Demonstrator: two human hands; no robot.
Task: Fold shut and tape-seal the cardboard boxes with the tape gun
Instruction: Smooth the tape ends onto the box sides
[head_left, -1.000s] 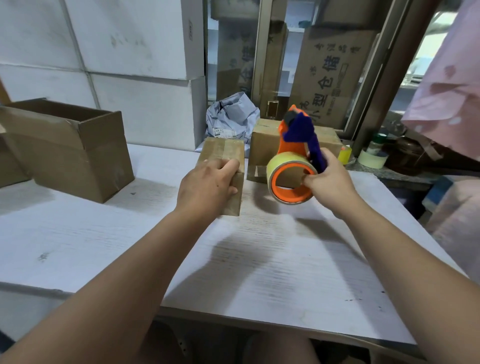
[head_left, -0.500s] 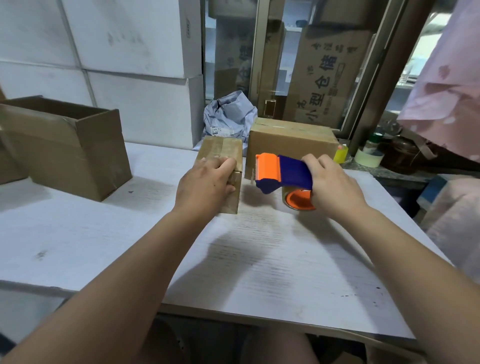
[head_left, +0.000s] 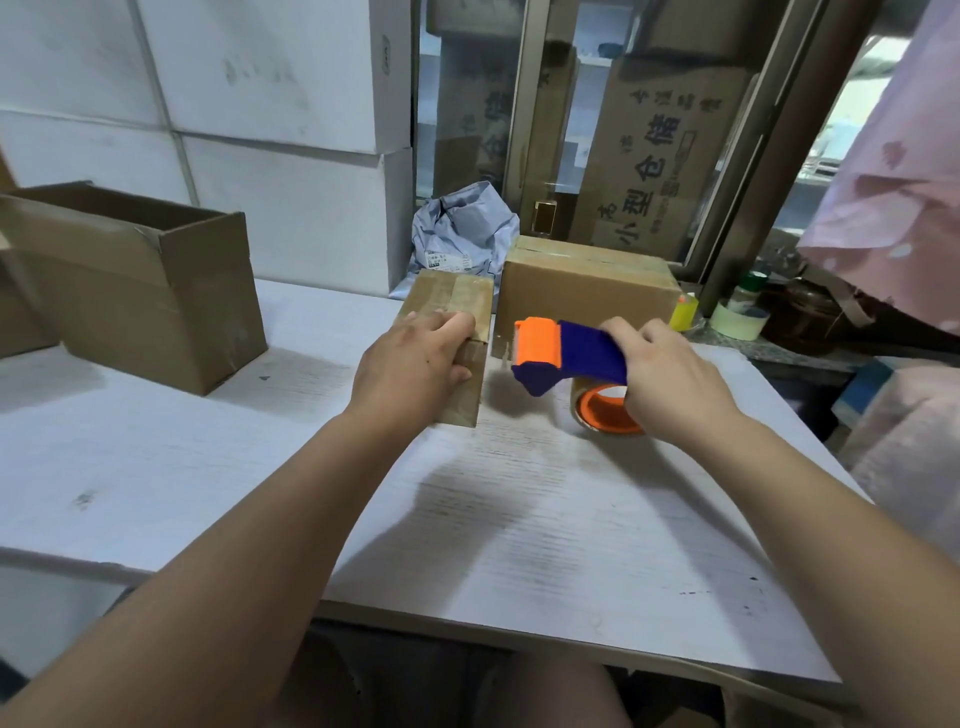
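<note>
View from the head camera, looking down at a white table (head_left: 519, 545). The small box (head_left: 449, 296), closed and bearing a strip of tape along its top, stood on the table left of centre. The left hand (head_left: 415, 369) lay over the box's near end, with the fingers curled across the top and the thumb against the right side, gripping it. The right hand (head_left: 670, 379) was closed round the blue handle of the tape gun (head_left: 566, 356), which was held just right of the small box with its orange head pointing left toward the box; a narrow gap separated the two. The tape roll (head_left: 605, 410) on the gun hung beneath the handle, close to the table surface; whether it touched could not be told. A larger box (head_left: 582, 291), shut and taped, stood just beyond the gun at the far edge. An open box (head_left: 140, 291) stood at the far left, well apart from the hands. A crumpled grey mailing bag (head_left: 462, 234) lay behind the small box, and a loose roll of tape (head_left: 737, 319) sat at the far right.
</note>
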